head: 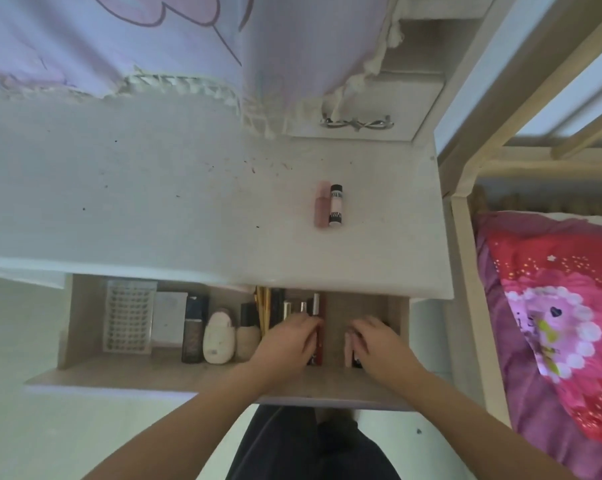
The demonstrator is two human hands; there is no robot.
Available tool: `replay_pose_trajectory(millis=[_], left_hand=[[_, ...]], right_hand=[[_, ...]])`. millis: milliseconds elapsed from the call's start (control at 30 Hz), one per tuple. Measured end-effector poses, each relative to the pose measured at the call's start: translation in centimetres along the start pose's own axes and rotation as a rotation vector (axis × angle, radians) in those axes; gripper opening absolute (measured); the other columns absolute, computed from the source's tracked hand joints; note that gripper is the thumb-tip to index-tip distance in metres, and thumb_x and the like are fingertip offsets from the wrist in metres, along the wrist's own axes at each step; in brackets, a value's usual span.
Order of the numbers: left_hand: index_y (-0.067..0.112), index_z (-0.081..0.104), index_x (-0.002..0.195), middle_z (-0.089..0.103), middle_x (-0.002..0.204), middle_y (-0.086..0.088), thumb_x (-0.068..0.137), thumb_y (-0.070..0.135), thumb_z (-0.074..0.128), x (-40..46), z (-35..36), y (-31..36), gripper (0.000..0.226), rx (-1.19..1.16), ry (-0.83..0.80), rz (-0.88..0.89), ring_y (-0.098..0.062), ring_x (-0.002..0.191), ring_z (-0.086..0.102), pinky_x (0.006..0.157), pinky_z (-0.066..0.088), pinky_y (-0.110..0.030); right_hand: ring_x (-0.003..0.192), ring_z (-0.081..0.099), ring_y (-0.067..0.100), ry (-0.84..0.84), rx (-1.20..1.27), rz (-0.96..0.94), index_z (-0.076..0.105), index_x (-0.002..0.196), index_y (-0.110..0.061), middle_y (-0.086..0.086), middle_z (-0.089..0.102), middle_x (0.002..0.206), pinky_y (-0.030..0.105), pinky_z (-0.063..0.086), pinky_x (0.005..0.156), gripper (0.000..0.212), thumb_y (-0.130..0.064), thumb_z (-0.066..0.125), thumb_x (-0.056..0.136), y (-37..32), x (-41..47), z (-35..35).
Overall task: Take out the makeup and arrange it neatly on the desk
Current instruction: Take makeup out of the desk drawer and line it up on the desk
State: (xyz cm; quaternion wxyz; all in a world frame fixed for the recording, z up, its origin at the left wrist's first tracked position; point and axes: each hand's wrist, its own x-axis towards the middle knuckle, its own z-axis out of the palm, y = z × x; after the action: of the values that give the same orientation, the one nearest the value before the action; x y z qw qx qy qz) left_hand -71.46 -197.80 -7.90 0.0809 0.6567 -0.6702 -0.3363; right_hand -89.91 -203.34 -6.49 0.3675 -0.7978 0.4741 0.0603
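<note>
Two makeup tubes lie side by side on the white desk (pixel 188 202): a pink tube (pixel 322 204) and a black-and-white tube (pixel 336 205). Below, the open wooden drawer (pixel 85 323) holds several cosmetics: a dark bottle (pixel 193 332), a white oval case (pixel 218 337), a beige bottle (pixel 247 336), and upright brushes and sticks (pixel 282 306). My left hand (pixel 285 337) curls around a red tube (pixel 319 344) in the drawer. My right hand (pixel 375 341) closes on a pale pink tube (pixel 348 348) at the drawer's right side.
A clear ridged box (pixel 128 315) and a white box (pixel 169 318) sit in the drawer's left part. A purple curtain (pixel 154 39) hangs over the desk's back. A small drawer with a bow handle (pixel 356 123) stands at the back right. A bed with a pink pillow (pixel 552 327) is on the right.
</note>
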Motion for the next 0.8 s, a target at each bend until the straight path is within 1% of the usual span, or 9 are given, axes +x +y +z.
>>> replay_pose_trajectory(millis=[100, 167, 233, 333, 433, 500, 600, 667, 800], left_hand=[[0.013, 0.035, 0.143, 0.043, 0.137, -0.011, 0.095, 0.018, 0.043, 2.5, 2.4, -0.9, 0.049, 0.116, 0.056, -0.091, -0.029, 0.114, 0.052, 0.09, 0.048, -0.038], [0.007, 0.039, 0.14, 0.042, 0.136, -0.016, 0.092, 0.014, 0.045, 4.3, 3.3, -0.6, 0.049, 0.241, 0.077, -0.115, -0.034, 0.116, 0.05, 0.081, 0.049, -0.038], [0.002, 0.051, 0.128, 0.047, 0.13, -0.021, 0.086, 0.012, 0.054, 5.5, 3.8, -0.5, 0.043, 0.377, 0.069, -0.091, -0.036, 0.109, 0.054, 0.067, 0.049, -0.036], [0.003, 0.069, 0.094, 0.062, 0.1, -0.019, 0.064, 0.01, 0.075, 5.9, 4.2, -0.6, 0.031, 0.486, 0.112, -0.041, -0.034, 0.079, 0.064, 0.05, 0.048, -0.033], [0.001, 0.058, 0.114, 0.054, 0.117, -0.02, 0.083, 0.006, 0.057, 5.3, 4.7, -0.3, 0.032, 0.437, 0.144, -0.059, -0.037, 0.103, 0.057, 0.075, 0.049, -0.041], [0.005, 0.046, 0.127, 0.048, 0.126, -0.018, 0.092, 0.008, 0.047, 4.7, 4.7, -0.2, 0.035, 0.352, 0.207, -0.107, -0.033, 0.112, 0.051, 0.086, 0.046, -0.038], [0.011, 0.045, 0.125, 0.06, 0.115, -0.011, 0.097, 0.017, 0.046, 3.0, 3.1, 0.7, 0.029, -0.047, 0.177, -0.181, -0.026, 0.1, 0.059, 0.083, 0.05, -0.035], [0.015, 0.05, 0.121, 0.063, 0.11, -0.002, 0.097, 0.02, 0.049, 1.3, 1.2, 1.6, 0.025, -0.217, 0.16, -0.112, -0.018, 0.099, 0.061, 0.085, 0.05, -0.029], [0.018, 0.057, 0.114, 0.056, 0.096, 0.017, 0.092, 0.015, 0.057, 0.3, -5.9, 3.6, 0.022, -0.375, 0.373, -0.027, 0.004, 0.089, 0.055, 0.082, 0.045, -0.008]], right_hand=[[0.113, 0.051, 0.019, -0.069, -0.149, 0.087, 0.045, 0.13, -0.015, 0.005, 0.045, 0.132, 0.026, 0.043, 0.089, 0.031, -0.018, 0.038, 0.1, 1.1, 1.3, 1.8], [0.118, 0.049, 0.021, -0.099, -0.235, 0.086, 0.043, 0.131, -0.013, 0.007, 0.041, 0.135, 0.027, 0.043, 0.091, 0.033, -0.014, 0.042, 0.098, 1.4, 2.1, 2.4], [0.108, 0.055, 0.023, -0.094, -0.264, 0.103, 0.044, 0.13, -0.013, 0.008, 0.04, 0.135, 0.03, 0.047, 0.088, 0.035, -0.012, 0.047, 0.095, 1.7, 2.6, 3.2], [0.093, 0.061, 0.025, -0.033, -0.262, 0.095, 0.047, 0.124, -0.012, 0.009, 0.043, 0.129, 0.031, 0.048, 0.078, 0.03, -0.012, 0.048, 0.094, 2.0, 2.9, 3.9], [0.086, 0.06, 0.022, 0.072, -0.202, 0.056, 0.049, 0.114, -0.014, 0.007, 0.055, 0.114, 0.026, 0.043, 0.067, 0.018, -0.017, 0.044, 0.097, 2.1, 2.6, 4.1], [0.079, 0.06, 0.018, 0.079, -0.135, 0.035, 0.047, 0.105, -0.016, 0.004, 0.063, 0.098, 0.026, 0.045, 0.066, 0.011, -0.022, 0.04, 0.099, 2.0, 2.0, 3.9], [0.072, 0.06, 0.014, 0.037, -0.046, -0.012, 0.043, 0.099, -0.02, 0.0, 0.064, 0.085, 0.03, 0.051, 0.067, 0.009, -0.028, 0.039, 0.099, 1.0, 0.7, 2.9], [0.074, 0.056, 0.01, 0.049, 0.011, -0.08, 0.042, 0.097, -0.025, -0.005, 0.059, 0.086, 0.022, 0.046, 0.065, 0.006, -0.03, 0.041, 0.099, -0.1, -0.1, 1.2], [0.076, 0.051, -0.005, 0.21, 0.2, -0.155, 0.05, 0.098, -0.028, -0.017, 0.054, 0.086, 0.006, 0.039, 0.066, 0.006, -0.027, 0.054, 0.094, -2.7, 0.6, -5.8]])
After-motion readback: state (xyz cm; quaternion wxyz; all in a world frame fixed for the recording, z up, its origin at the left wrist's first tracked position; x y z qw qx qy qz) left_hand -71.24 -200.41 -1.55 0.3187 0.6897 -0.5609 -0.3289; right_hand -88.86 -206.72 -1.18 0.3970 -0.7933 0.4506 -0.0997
